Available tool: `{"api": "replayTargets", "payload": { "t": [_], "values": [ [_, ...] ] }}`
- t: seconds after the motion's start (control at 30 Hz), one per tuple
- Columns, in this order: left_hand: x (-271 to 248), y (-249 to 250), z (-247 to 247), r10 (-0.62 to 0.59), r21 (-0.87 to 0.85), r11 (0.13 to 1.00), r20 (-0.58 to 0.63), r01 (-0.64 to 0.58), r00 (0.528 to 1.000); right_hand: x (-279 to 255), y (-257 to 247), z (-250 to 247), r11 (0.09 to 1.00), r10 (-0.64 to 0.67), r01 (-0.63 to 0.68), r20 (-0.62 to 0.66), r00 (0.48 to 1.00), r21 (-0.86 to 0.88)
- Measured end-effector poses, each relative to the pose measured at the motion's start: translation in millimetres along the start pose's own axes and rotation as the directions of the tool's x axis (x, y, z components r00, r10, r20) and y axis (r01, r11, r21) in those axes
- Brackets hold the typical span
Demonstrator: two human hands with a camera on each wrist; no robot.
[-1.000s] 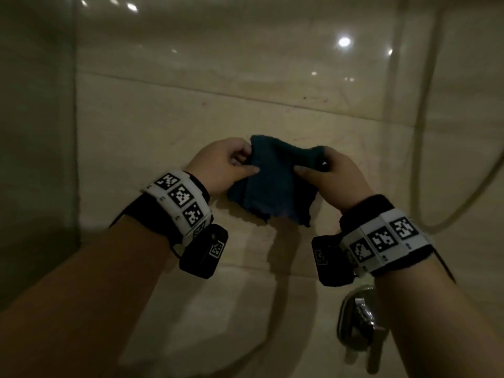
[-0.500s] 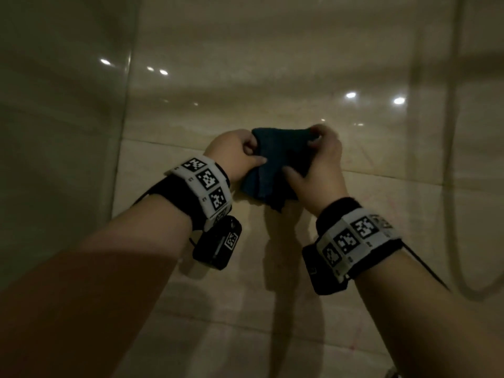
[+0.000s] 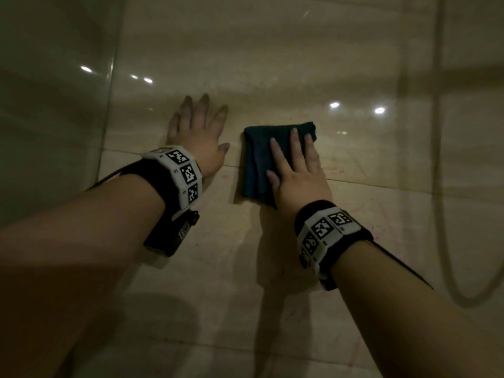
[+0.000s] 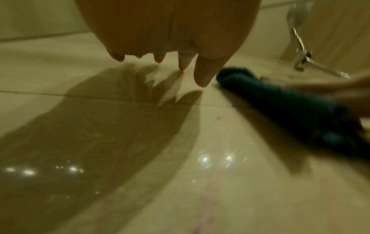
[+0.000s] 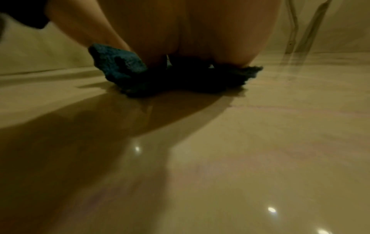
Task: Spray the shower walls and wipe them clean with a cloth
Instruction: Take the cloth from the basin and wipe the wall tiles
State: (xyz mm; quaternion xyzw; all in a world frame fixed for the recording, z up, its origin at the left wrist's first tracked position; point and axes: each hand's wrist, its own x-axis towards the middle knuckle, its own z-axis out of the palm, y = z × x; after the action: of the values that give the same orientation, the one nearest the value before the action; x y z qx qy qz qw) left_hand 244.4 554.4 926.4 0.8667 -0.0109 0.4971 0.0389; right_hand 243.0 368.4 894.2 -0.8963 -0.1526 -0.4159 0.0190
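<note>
- The glass panel (image 3: 54,132) stands at the far left, left of the dark cloth, and it meets the tiled shower wall (image 3: 245,64) at a corner.
- The left hand (image 3: 197,137) lies flat on the tiled shower wall, just left of the cloth and not touching it. Its fingers are straight and spread wide, and it holds nothing. In the left wrist view the fingertips (image 4: 202,79) point at the wall, with their shadow below them.
- A grout line (image 3: 381,184) runs across the wall, under the heel of the left hand and behind the cloth.
- The dark teal cloth (image 3: 256,159), folded, is flat against the wall, in the middle between the glass panel and the hose. Its lower edge hangs a little below the grout line.
- The right hand (image 3: 297,170) presses on the right half of the cloth, with straight fingers close together on the fabric, not curled around it. In the right wrist view the cloth (image 5: 124,68) bunches out from under the palm.
- Some faint pink streaks (image 3: 354,170) are on the tile to the right of the cloth.
- The shower hose (image 3: 439,186) hangs down the wall well to the right of the cloth and makes a loop at the bottom.
</note>
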Motion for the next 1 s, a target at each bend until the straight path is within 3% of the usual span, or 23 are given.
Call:
{"api": "replayTargets", "payload": {
  "t": [0.3,0.5,0.8,1.0],
  "values": [
    [4,1,18,0.018,-0.038,0.999,-0.036,-0.02,0.999,55,6,-36,0.993,0.119,-0.119,-0.119,0.986,0.004],
    [-1,-1,18,0.042,-0.038,0.998,-0.037,-0.043,0.998,51,3,-28,0.993,0.115,-0.114,-0.18,0.977,0.018],
    [-9,15,13,0.029,-0.062,0.998,-0.013,-0.03,1.0,-17,9,16,0.995,0.097,-0.096,-0.038,0.995,0.009],
    [-9,43,7,0.095,-0.036,0.995,0.057,-0.093,0.994,1,19,-3,0.991,0.137,-0.136,-0.038,0.99,0.018]
  ]
}}
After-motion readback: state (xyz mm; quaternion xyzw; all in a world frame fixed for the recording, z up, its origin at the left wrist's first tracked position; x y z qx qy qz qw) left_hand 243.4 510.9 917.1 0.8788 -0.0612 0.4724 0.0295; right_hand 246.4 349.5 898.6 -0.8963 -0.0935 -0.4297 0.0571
